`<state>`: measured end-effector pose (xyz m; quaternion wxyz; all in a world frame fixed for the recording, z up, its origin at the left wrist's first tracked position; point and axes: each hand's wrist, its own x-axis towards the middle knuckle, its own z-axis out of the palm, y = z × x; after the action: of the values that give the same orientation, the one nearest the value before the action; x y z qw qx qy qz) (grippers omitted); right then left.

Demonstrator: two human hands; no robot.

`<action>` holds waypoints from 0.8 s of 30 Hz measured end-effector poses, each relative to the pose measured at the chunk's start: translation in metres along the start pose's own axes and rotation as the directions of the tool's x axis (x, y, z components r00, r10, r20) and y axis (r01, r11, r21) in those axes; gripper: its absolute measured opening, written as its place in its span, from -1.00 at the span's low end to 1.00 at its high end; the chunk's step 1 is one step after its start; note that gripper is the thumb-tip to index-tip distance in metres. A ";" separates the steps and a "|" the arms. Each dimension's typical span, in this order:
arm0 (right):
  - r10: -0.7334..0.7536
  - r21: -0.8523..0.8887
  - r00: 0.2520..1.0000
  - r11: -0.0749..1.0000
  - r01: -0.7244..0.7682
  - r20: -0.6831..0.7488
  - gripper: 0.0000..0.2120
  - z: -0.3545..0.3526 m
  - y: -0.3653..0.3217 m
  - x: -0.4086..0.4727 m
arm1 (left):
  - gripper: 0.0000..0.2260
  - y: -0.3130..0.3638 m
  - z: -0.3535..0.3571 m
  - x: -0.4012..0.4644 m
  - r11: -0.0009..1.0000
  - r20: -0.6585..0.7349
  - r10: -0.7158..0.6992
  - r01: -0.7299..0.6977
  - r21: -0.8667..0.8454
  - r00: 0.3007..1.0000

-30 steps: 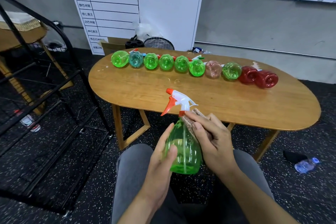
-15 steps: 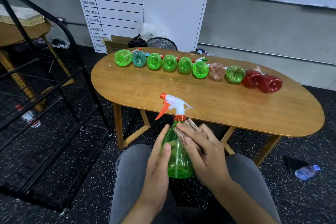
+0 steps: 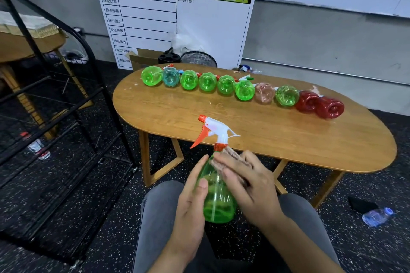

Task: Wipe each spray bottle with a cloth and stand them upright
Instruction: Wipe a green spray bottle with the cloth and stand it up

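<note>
The left hand (image 3: 190,201) curls round the left flank of a green spray bottle (image 3: 218,201), thumb laid on the front of its belly and fingers out of sight behind, holding it upright over the person's lap, just short of the near edge of the wooden table (image 3: 277,139). To its right, the right hand (image 3: 250,184) lies with nearly straight fingers pressing a brownish cloth (image 3: 230,157) against the bottle's shoulder, just under the orange collar; the hand is blurred, so how much cloth is tucked under the palm cannot be told. The bottle is clear thin plastic and looks empty or nearly so, so it should be light and a little springy, likely to dent under a hard squeeze and to slip if the wall is damp. The wide belly gives the surest hold for steadying; the narrow neck below the white and orange trigger head (image 3: 216,131) looks like the better place to lift from when setting it down, and the trigger itself is best left alone, since it would pivot. With so little weight it may tip easily on its base, so it wants placing squarely. Along the far side of the table, left to right, ten more bottles (image 3: 226,84) lie on their sides in a row, mostly green, one teal, one pinkish, two red at the right end, none yet standing.
</note>
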<state>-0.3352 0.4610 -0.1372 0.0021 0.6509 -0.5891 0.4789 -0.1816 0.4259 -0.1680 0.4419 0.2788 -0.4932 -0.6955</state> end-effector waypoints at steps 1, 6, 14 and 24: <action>0.032 0.019 0.999 0.999 -0.032 -0.025 -0.68 0.002 0.000 0.003 | -0.58 0.000 -0.001 0.000 1.000 0.002 0.006 -0.006 0.001 1.000; 0.031 0.009 0.998 0.999 -0.031 -0.047 -0.69 0.012 -0.010 -0.009 | -0.61 0.000 -0.005 0.002 1.000 -0.010 0.014 -0.014 -0.019 1.000; -0.349 -0.139 0.922 0.918 0.373 0.169 -0.66 0.001 -0.008 -0.040 | -0.58 0.004 -0.007 0.003 0.998 -0.054 -0.007 0.003 -0.063 0.998; 0.094 0.022 0.994 0.995 -0.093 -0.055 -0.68 0.013 -0.005 0.010 | -0.55 0.004 -0.005 0.003 0.999 -0.019 -0.026 0.025 -0.041 0.999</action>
<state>-0.3250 0.4479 -0.1354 -0.0102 0.6089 -0.6138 0.5023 -0.1772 0.4204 -0.1665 0.4434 0.2827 -0.4711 -0.7082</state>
